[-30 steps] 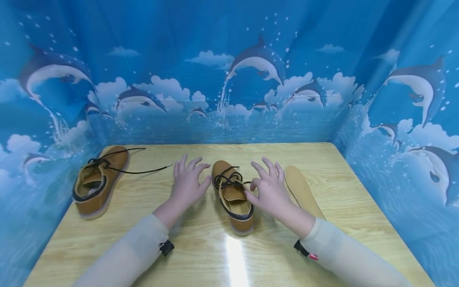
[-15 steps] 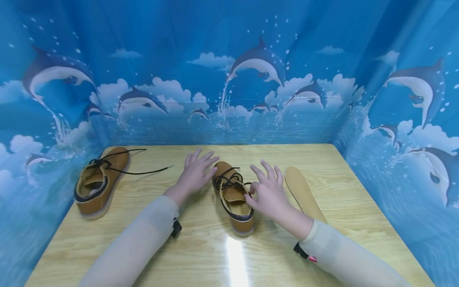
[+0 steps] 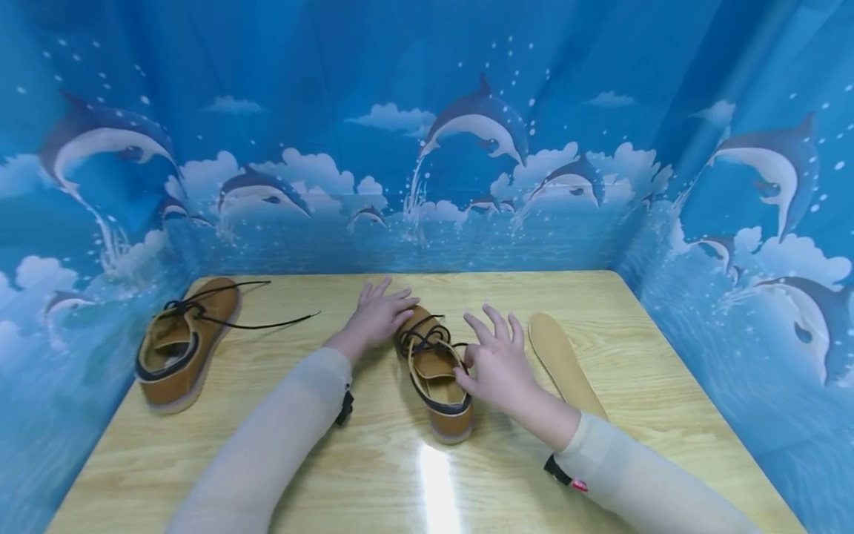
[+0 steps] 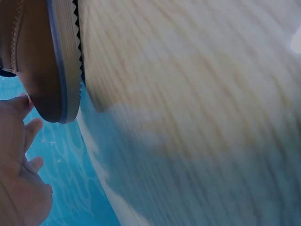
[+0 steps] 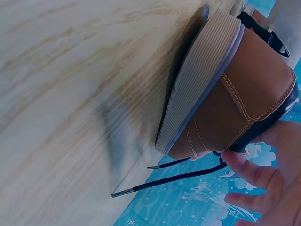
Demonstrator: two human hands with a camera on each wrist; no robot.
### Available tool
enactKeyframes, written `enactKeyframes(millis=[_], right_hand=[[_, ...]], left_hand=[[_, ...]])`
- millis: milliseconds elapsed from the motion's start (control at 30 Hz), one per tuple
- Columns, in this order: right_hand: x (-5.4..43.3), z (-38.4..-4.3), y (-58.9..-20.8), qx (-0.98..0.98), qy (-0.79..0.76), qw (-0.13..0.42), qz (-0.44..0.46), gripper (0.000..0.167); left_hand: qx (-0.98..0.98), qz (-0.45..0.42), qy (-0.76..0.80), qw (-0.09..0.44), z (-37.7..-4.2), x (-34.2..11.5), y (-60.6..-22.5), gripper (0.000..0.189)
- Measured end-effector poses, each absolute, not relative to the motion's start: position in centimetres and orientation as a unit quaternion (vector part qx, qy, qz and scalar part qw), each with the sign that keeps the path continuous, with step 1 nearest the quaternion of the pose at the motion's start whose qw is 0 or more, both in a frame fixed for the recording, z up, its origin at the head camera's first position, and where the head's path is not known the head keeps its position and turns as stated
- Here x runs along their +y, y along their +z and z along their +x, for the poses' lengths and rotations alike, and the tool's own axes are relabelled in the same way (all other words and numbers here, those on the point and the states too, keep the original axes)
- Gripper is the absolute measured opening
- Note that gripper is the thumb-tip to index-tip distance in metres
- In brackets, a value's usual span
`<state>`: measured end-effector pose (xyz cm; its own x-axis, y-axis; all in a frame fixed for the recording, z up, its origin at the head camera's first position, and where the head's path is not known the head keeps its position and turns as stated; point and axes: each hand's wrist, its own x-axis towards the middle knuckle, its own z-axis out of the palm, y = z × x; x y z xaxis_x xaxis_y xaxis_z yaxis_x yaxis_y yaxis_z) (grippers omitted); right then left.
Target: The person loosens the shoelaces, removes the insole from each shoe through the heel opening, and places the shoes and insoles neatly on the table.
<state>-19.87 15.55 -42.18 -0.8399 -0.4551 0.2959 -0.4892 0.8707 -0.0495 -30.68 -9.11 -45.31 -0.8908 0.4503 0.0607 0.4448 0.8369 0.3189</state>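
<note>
A brown lace-up shoe [image 3: 451,426] stands on the table with its toe pointing away and its black laces tied in a bow. My right hand [image 3: 503,367] pinches the collar edge on its right side between thumb and bent index finger, the other fingers spread. In the right wrist view, those two fingertips meet the dark collar of the shoe [image 5: 263,70]. My left hand [image 3: 376,319] reaches to the toe with fingers extended; in the left wrist view, a fingertip touches or nearly touches the shoe's toe [image 4: 42,94].
A matching brown shoe [image 3: 216,300] stands at the table's left, its long black laces trailing right. A tan insole [image 3: 567,363] lies right of my right hand. Blue dolphin-print curtain [image 3: 313,148] encloses the back and sides of the wooden table [image 3: 373,475].
My left hand has moved right and forward, from beside the shoe to its toe. My right hand stays at the collar, and the shoes and insole keep their places.
</note>
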Motion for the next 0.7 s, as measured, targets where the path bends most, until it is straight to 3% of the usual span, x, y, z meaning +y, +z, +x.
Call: enactKeyframes(millis=[167,700], right_hand=[[15.5,-19.9,-42.3,-0.957,0.064,0.139,0.248,0.026],[16.6,-21.2,-42.2,-0.958,0.063,0.137,0.244,0.023]], left_hand=[[0.956,0.238,0.172,0.023,-30.8,-9.0,-45.5,0.040],[0.956,0.259,0.137,-0.008,-29.4,-10.8,-45.5,0.038]])
